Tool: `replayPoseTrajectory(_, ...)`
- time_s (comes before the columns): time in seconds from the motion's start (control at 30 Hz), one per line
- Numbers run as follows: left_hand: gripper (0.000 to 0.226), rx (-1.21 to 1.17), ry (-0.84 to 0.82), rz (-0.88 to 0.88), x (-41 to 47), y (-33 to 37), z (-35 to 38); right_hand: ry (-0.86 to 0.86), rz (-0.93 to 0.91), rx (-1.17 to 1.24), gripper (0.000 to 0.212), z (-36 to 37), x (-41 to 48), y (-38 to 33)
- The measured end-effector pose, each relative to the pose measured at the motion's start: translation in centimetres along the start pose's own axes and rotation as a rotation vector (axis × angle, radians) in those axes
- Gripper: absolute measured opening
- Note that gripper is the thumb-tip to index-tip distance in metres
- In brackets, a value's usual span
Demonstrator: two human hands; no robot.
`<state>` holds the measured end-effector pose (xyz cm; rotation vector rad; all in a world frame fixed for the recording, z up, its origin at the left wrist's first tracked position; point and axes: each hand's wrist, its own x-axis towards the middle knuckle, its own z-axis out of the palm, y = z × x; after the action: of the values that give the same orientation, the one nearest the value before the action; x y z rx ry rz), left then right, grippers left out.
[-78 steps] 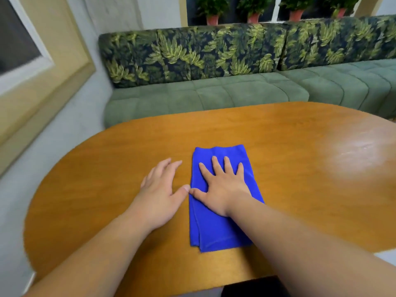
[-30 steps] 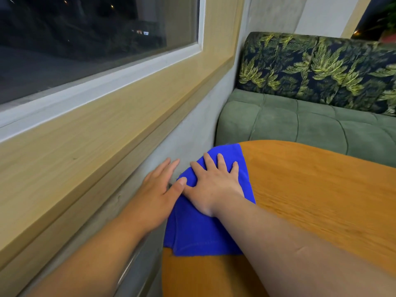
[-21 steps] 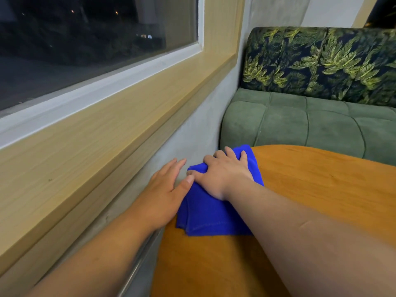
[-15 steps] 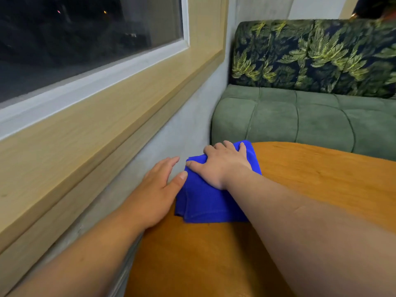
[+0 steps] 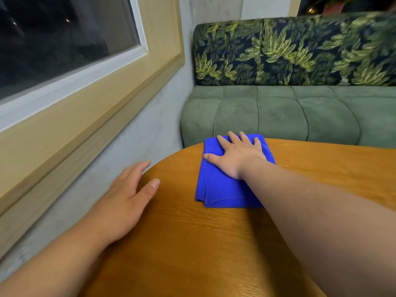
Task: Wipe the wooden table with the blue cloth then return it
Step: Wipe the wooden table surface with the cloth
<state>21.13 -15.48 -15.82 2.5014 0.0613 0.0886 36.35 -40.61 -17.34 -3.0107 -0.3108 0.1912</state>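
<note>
Blue cloth [image 5: 216,187], folded into a rough rectangle, lies flat on the wooden table [image 5: 214,243] near its far rounded edge, its far end reaching right to the rim. I have the right hand [image 5: 237,159] pressed palm-down on the far half of the cloth, fingers spread flat and open, thumb out to the left; it grips nothing, it just bears down on the fabric. The right forearm runs back across the tabletop toward me and covers the cloth's near right corner.

My left hand [image 5: 124,198] sits at the table's left edge, well apart from the cloth, open and relaxed with the palm down. Its thumb lies over the wood while the fingers reach out past the rim toward the grey wall [image 5: 132,151]. I cannot tell whether the palm actually touches the table.

Beyond the table stands a green cushioned bench [image 5: 278,116] with a dark backrest printed in yellow-green leaves [image 5: 289,52]. To the left, a window [image 5: 53,46] with a white inner frame and a pale wood surround shows darkness outside.
</note>
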Motion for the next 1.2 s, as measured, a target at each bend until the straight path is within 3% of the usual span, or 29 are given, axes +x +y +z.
replayPoseTrajectory(0.13, 0.074, 0.028, -0.036, 0.042, -1.0, 1.9, 0.4, -0.002, 0.036, -0.013, 0.094, 0.0, -2.7, 2.5)
replayPoseTrajectory(0.57, 0.066, 0.082, -0.185, 0.037, -11.6, 9.3, 0.9, -0.034, 0.043, -0.029, 0.097, 1.3, -19.3, 3.9)
replayPoseTrajectory(0.73, 0.064, 0.071, -0.150, 0.073, -15.4, 10.3, -0.7, -0.043, 0.019, -0.040, 0.096, 2.3, -25.7, 1.8)
replayPoseTrajectory(0.87, 0.076, 0.055, -0.120, 0.096, -18.3, 9.9, -2.1, -0.062, -0.004, -0.036, 0.096, 3.0, -30.1, -0.7)
replayPoseTrajectory(1.2, 0.090, -0.022, -0.006, 0.064, -23.8, 3.0, -5.7, -0.140, -0.137, -0.058, 0.097, 4.2, -36.8, -10.0)
